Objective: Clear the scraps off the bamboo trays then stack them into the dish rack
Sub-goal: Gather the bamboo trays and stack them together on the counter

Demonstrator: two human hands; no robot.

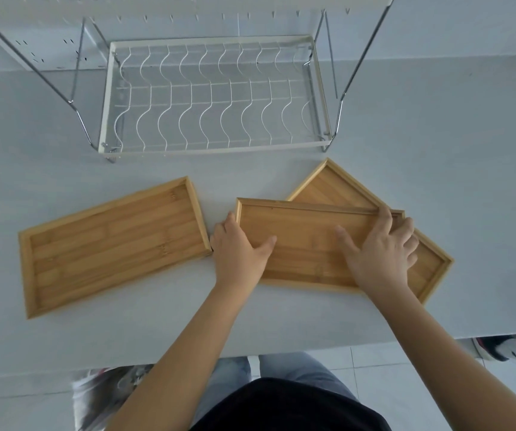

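Both hands grip the middle bamboo tray [306, 244] by its ends: the left hand [239, 251] wraps its left edge with the thumb lying inside on the floor, and the right hand [381, 253] spreads over its right end, fingers [385, 217] hooked on the far rim. Under the right fingers lies a second tray [328, 188], angled, while a third tray [110, 244] rests just left of the left hand. The white dish rack [213, 94] stands beyond the fingertips, on the grey table [437, 150].
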